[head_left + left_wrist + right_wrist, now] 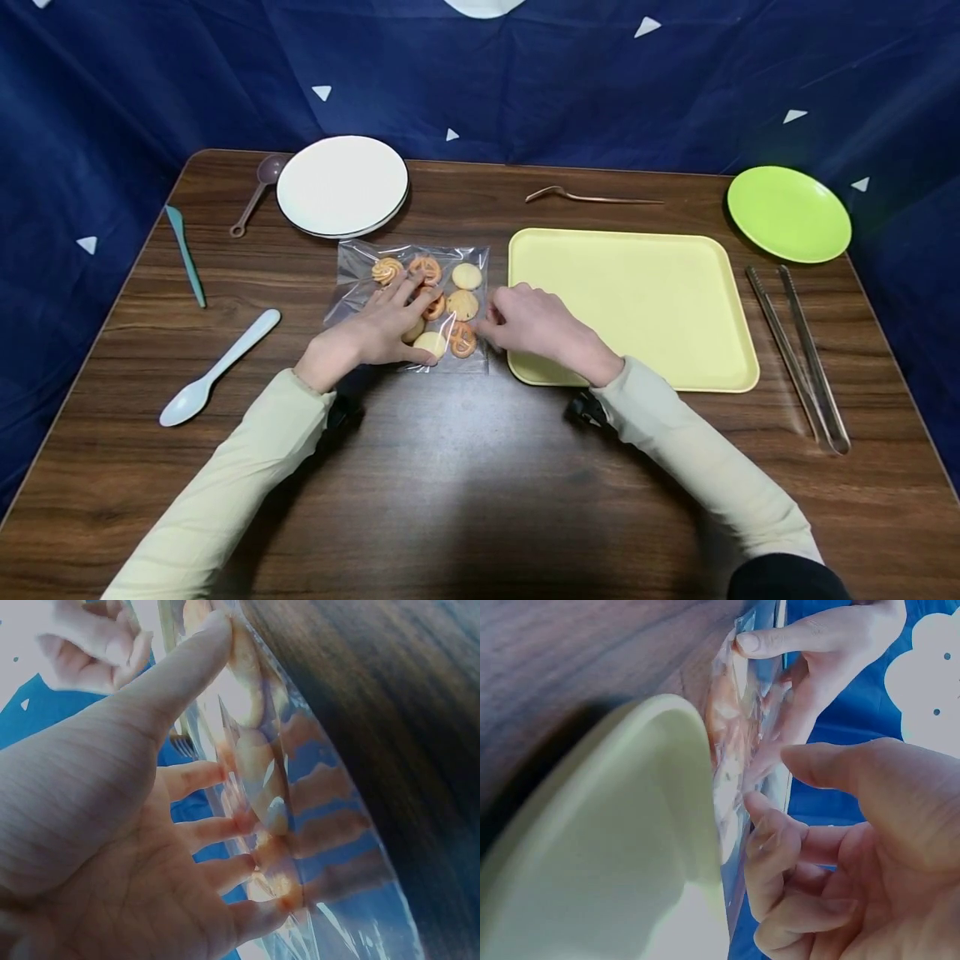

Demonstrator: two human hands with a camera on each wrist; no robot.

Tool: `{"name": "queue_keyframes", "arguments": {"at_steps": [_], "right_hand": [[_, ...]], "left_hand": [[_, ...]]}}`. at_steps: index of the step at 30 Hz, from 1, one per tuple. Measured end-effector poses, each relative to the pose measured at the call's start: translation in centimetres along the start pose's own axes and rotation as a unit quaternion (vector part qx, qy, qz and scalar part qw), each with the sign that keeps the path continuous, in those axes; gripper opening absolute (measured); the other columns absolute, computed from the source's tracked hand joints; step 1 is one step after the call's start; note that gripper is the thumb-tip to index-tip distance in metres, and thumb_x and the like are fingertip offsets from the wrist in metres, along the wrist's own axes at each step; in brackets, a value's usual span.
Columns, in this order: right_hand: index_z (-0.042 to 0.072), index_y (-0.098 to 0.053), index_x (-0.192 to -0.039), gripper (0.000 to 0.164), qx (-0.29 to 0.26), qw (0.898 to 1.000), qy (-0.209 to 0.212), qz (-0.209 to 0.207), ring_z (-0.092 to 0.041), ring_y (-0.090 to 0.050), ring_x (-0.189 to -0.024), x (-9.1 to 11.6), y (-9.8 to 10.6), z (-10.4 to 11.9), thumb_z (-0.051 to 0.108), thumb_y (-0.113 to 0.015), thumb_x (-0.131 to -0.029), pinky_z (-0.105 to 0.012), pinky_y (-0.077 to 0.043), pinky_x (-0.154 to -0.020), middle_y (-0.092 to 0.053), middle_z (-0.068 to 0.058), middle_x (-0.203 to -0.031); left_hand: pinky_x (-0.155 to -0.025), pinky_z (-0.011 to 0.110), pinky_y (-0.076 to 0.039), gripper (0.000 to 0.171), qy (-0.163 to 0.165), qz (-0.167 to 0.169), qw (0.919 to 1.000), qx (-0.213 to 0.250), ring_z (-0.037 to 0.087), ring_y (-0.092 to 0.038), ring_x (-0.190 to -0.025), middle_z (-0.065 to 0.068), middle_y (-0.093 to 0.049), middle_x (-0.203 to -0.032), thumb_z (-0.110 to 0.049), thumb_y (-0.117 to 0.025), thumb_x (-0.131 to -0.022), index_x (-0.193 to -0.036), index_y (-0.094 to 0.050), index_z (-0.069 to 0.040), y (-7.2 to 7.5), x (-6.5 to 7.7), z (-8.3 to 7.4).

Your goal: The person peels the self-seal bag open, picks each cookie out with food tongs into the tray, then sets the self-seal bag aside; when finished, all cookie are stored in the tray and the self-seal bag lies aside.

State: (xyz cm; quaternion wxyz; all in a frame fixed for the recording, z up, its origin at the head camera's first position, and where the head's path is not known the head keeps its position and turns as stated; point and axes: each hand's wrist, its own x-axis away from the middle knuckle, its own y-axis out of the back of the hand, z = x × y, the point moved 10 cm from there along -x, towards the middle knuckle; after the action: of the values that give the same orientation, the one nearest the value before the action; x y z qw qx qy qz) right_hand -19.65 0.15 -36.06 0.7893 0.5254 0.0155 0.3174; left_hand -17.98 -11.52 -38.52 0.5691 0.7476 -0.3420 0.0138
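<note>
A clear plastic bag (354, 265) of assorted cookies lies flat on the table, left of the yellow tray. Inside are pretzel-shaped cookies (462, 339), pale round ones (467, 276) and a swirled one (386, 270). My left hand (375, 327) rests on the bag with fingers spread; the left wrist view shows its fingertips (244, 821) against the film. At the bag's right edge is my right hand (536, 321), over the tray's left rim. In the right wrist view its fingers (772, 859) bend loosely, thumb and forefinger apart, with nothing seen between them.
The yellow tray (637, 308) lies at right, tongs (806, 367) and a green plate (789, 214) beyond it. A fork (592, 198) lies behind. White plates (342, 185), a brown measuring spoon (257, 196), a teal knife (186, 257) and a pale blue spoon (221, 367) occupy the left.
</note>
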Motion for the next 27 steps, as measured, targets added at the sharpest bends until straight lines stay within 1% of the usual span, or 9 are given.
{"name": "queue_keyframes", "arguments": {"at_steps": [3, 6, 9, 11, 13, 19, 22, 25, 27], "right_hand": [[0.015, -0.049, -0.057, 0.042, 0.017, 1.000, 0.000, -0.010, -0.011, -0.044, -0.047, -0.9, 0.1, 0.5, 0.038, -0.059, -0.090, -0.029, -0.034, -0.044, -0.043, 0.005, -0.052], [0.015, -0.050, -0.057, 0.039, 0.042, 0.999, 0.003, -0.017, -0.014, -0.047, -0.050, -1.8, 0.1, 0.9, 0.034, -0.059, -0.089, -0.031, -0.037, -0.045, -0.046, 0.003, -0.054], [0.014, -0.050, -0.060, 0.031, 0.051, 0.998, 0.004, -0.020, -0.017, -0.051, -0.055, -2.4, 0.0, 1.1, 0.023, -0.058, -0.088, -0.034, -0.041, -0.048, -0.049, 0.000, -0.059], [0.013, -0.050, -0.060, 0.026, 0.051, 0.998, 0.002, -0.023, -0.018, -0.051, -0.056, -2.7, 0.0, 1.0, 0.015, -0.057, -0.085, -0.035, -0.042, -0.049, -0.050, -0.001, -0.060], [0.014, -0.049, -0.059, 0.025, 0.043, 0.999, 0.000, -0.024, -0.017, -0.049, -0.056, -2.7, 0.1, 0.8, 0.011, -0.055, -0.084, -0.035, -0.041, -0.048, -0.047, 0.000, -0.060], [0.015, -0.044, -0.058, 0.025, 0.021, 0.999, -0.014, -0.035, -0.014, -0.041, -0.049, -2.2, 0.7, -0.4, 0.008, -0.052, -0.081, -0.032, -0.035, -0.044, -0.038, 0.003, -0.054], [0.014, -0.050, -0.060, 0.022, 0.011, 0.999, -0.025, -0.033, -0.014, -0.043, -0.049, -1.8, 1.0, -1.1, 0.009, -0.053, -0.082, -0.032, -0.036, -0.046, -0.045, 0.001, -0.056], [0.014, -0.055, -0.066, 0.019, 0.007, 0.999, -0.031, -0.023, -0.015, -0.046, -0.052, -1.5, 1.0, -1.6, 0.012, -0.054, -0.085, -0.032, -0.038, -0.048, -0.051, 0.000, -0.061], [0.014, -0.057, -0.069, 0.018, 0.007, 0.999, -0.032, -0.014, -0.015, -0.047, -0.054, -1.4, 0.9, -1.7, 0.014, -0.054, -0.087, -0.032, -0.039, -0.049, -0.053, -0.001, -0.064]], "left_hand": [[-0.104, 0.063, -0.012, 0.093, 0.001, -0.001, 1.0000, -0.001, 0.044, 0.003, -0.138, 0.026, -0.002, -0.152, -0.038, -0.071, -0.083, -0.149, -0.017, -0.002, 0.1, 0.0, 0.0], [-0.104, 0.063, -0.011, 0.093, 0.004, 0.003, 1.0000, 0.001, 0.044, 0.004, -0.138, 0.025, -0.001, -0.152, -0.038, -0.071, -0.083, -0.149, -0.016, -0.002, 0.0, 0.0, 0.0], [-0.104, 0.063, -0.010, 0.094, 0.010, 0.009, 0.9999, 0.003, 0.042, 0.005, -0.139, 0.025, 0.000, -0.153, -0.039, -0.070, -0.083, -0.149, -0.015, -0.003, -0.1, 0.1, 0.1], [-0.104, 0.063, -0.010, 0.094, 0.013, 0.010, 0.9999, 0.005, 0.042, 0.005, -0.139, 0.025, 0.000, -0.153, -0.039, -0.070, -0.083, -0.149, -0.015, -0.003, -0.1, 0.1, 0.2], [-0.104, 0.063, -0.011, 0.093, 0.015, 0.009, 0.9998, 0.006, 0.042, 0.005, -0.139, 0.024, 0.000, -0.153, -0.040, -0.070, -0.083, -0.149, -0.016, -0.003, -0.1, 0.1, 0.2], [-0.104, 0.063, -0.012, 0.093, 0.011, 0.003, 0.9999, 0.003, 0.044, 0.002, -0.138, 0.025, -0.002, -0.152, -0.039, -0.071, -0.082, -0.149, -0.017, -0.003, 0.0, 0.1, 0.1], [-0.104, 0.063, -0.012, 0.093, 0.010, 0.004, 0.9999, 0.003, 0.045, 0.001, -0.138, 0.026, -0.003, -0.152, -0.039, -0.071, -0.082, -0.149, -0.018, -0.003, 0.0, 0.1, 0.1], [-0.104, 0.064, -0.011, 0.092, 0.009, 0.003, 0.9999, 0.006, 0.045, 0.001, -0.138, 0.026, -0.003, -0.152, -0.038, -0.071, -0.083, -0.149, -0.018, -0.003, 0.0, 0.2, 0.1], [-0.103, 0.064, -0.011, 0.091, 0.006, 0.002, 1.0000, 0.007, 0.046, 0.001, -0.138, 0.026, -0.003, -0.152, -0.038, -0.071, -0.083, -0.148, -0.018, -0.003, 0.0, 0.2, 0.0]]}}
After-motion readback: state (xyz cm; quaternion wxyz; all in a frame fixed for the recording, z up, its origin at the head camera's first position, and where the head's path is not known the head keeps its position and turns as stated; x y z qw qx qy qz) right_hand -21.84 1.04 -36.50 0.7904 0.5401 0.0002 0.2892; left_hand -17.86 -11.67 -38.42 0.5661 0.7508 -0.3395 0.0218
